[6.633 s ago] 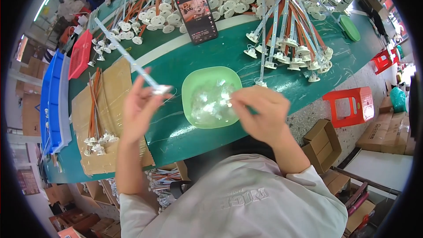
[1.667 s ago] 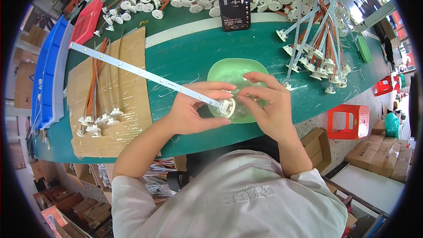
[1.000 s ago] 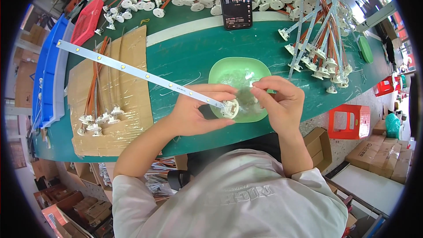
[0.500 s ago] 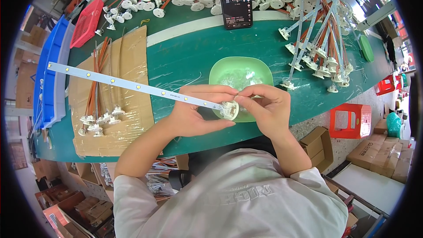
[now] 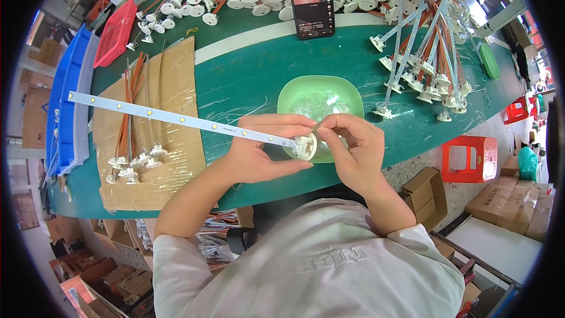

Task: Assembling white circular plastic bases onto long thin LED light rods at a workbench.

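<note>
Since half a second ago the long white LED strip point(image 5: 176, 119) has swung slightly, its far end now lower over the cardboard sheet point(image 5: 154, 141). Left hand point(image 5: 262, 150) is curled shut around the strip's near end and the round white end cap point(image 5: 306, 147) (thumb beneath, fingers on top). Right hand point(image 5: 353, 147) pinches closed at the cap's upper edge, perhaps on a small clear part. Both hover at the green bowl point(image 5: 321, 97) rim.

A long green worktable point(image 5: 247, 76) fills the centre. A red plastic stool point(image 5: 468, 159) stands at three o'clock, cardboard boxes point(image 5: 512, 212) at four, on grey floor.
</note>
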`<state>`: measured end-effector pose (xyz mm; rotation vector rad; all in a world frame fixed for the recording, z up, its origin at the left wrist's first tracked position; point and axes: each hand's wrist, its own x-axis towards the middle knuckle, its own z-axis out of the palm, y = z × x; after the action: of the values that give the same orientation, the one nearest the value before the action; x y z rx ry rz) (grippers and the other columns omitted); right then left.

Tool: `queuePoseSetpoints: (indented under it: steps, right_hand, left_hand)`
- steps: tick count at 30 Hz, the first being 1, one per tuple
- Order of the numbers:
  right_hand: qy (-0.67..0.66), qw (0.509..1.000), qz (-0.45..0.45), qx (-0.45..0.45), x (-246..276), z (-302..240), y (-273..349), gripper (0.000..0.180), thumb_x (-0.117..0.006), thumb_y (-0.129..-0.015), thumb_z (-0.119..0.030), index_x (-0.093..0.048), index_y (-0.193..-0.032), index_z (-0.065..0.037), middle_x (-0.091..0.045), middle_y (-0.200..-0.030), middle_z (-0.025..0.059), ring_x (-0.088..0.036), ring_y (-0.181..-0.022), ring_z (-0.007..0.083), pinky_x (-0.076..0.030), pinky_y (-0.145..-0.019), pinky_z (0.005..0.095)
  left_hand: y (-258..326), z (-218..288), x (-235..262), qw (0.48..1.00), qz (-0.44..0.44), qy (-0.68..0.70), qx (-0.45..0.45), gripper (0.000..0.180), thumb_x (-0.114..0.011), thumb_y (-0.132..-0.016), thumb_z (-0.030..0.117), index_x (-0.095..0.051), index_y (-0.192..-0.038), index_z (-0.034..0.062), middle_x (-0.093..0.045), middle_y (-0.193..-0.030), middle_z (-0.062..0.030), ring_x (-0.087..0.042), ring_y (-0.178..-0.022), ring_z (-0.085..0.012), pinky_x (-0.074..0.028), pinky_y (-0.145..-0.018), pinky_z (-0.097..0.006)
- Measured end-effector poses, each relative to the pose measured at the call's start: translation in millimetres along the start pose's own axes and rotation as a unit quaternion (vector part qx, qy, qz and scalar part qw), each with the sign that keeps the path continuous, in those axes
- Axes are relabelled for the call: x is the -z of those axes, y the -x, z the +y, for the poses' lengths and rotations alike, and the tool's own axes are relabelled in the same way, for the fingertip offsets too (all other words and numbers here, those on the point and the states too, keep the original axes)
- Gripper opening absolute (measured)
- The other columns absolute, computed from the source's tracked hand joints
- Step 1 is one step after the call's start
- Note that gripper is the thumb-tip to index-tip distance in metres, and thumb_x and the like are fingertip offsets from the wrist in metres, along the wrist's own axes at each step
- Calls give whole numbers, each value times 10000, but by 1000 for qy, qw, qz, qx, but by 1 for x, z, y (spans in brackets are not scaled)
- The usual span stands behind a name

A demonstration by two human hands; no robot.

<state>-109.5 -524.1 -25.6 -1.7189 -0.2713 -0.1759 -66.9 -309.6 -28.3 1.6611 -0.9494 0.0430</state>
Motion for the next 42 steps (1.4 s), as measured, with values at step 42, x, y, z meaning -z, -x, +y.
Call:
queuePoseSetpoints:
  steps: [42]
  right_hand:
    - [117, 954, 64, 270, -22, -11, -1, 116, -687, -821, 105, -658, -902, 27, -718, -812, 137, -707, -674, 263, -560, -619, 306]
  left_hand:
    - [15, -6, -4, 929, 67, 345, 113, 667, -846, -722, -61, -614, -1344, 2, -624, -1355, -222, -660, -1196, -346, -542, -1035, -468]
